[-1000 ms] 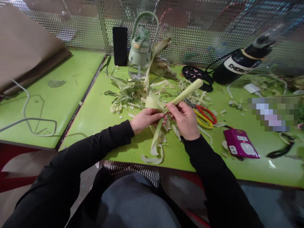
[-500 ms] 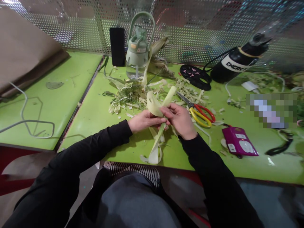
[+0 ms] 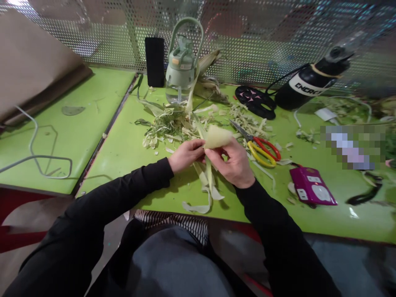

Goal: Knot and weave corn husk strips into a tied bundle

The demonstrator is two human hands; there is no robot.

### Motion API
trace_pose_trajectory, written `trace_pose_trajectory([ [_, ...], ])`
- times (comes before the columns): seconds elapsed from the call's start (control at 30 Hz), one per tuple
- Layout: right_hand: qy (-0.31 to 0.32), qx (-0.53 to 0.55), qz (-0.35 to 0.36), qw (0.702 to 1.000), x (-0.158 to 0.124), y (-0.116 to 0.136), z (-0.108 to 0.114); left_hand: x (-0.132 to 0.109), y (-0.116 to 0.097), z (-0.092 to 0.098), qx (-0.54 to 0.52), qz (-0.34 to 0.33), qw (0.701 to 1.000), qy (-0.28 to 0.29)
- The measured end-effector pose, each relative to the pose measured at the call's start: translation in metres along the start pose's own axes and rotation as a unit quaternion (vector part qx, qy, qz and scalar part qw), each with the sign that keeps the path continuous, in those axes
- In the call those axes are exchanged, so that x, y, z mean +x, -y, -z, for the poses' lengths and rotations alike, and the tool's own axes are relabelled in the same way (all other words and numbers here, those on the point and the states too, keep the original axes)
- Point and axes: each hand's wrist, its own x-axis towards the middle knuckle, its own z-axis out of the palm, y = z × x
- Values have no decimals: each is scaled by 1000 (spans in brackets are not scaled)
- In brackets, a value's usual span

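Observation:
Pale green corn husk strips (image 3: 218,137) cross between my two hands above the table's front part. My left hand (image 3: 187,156) pinches them from the left, thumb and fingers pressed together. From the right, my right hand (image 3: 233,163) grips a broad folded strip between thumb and fingers. Long husk ends hang below the hands, their curled tips near the table edge. Just beyond lies a heap of shredded husk (image 3: 173,121). Scissors (image 3: 249,137) with one red and one yellow handle rest to the right of my right hand.
A water bottle (image 3: 180,76) and a dark phone (image 3: 155,62) stand at the back against the perforated screen. Rightward are a black bottle (image 3: 309,84), a black pad (image 3: 255,101) and a purple device (image 3: 312,185). Brown paper (image 3: 37,62) and bent wire (image 3: 51,157) lie left.
The broad husk strip, looped up toward the left before, is now folded over to the right. My right hand has turned and dropped slightly; the upper strip now leans left.

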Motion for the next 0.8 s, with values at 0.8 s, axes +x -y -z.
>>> trace_pose_trajectory([
  [0.8,-66,8,-94,993,-2,-7,5,2,-16,15,-10,62,997,49],
])
